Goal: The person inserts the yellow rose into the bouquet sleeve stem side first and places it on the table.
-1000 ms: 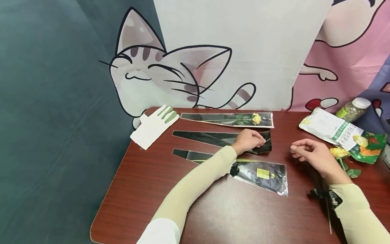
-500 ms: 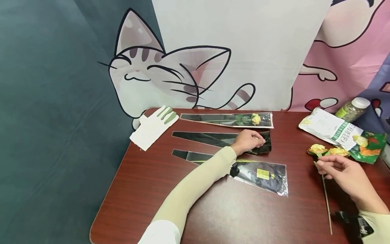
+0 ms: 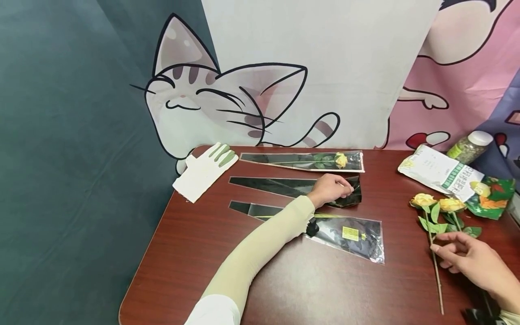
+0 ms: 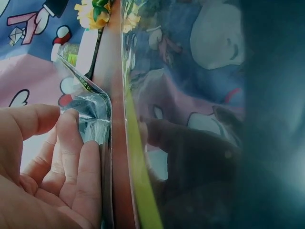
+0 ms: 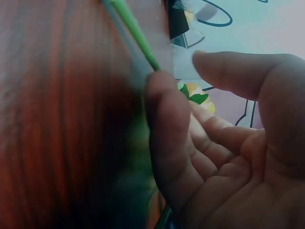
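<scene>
My left hand [image 3: 328, 188] pinches the mouth of the middle black-and-clear flower sleeve [image 3: 268, 184]. Up close in the left wrist view, the sleeve's crinkled clear film [image 4: 93, 107] rises at the fingertips. At the right, my right hand [image 3: 471, 259] is beside the stem of a yellow rose [image 3: 438, 282] lying on the table. From the right wrist view, the index finger meets the green stem [image 5: 133, 33] while the thumb [image 5: 233, 71] stays apart from it. A second yellow rose [image 3: 452, 204] lies alongside, partly hidden by that hand.
Behind the middle sleeve lies a sleeve holding a yellow rose [image 3: 300, 160]. Nearer me is another flat sleeve [image 3: 371, 234], under my left forearm. A white glove [image 3: 205, 174] lies at the left; a white pouch [image 3: 436, 171], green packet [image 3: 495, 198] and jar [image 3: 470, 148] stand back right.
My right hand has moved right and then down along the rose stem, uncovering the bloom and leaves. The left hand has kept its pinch on the sleeve.
</scene>
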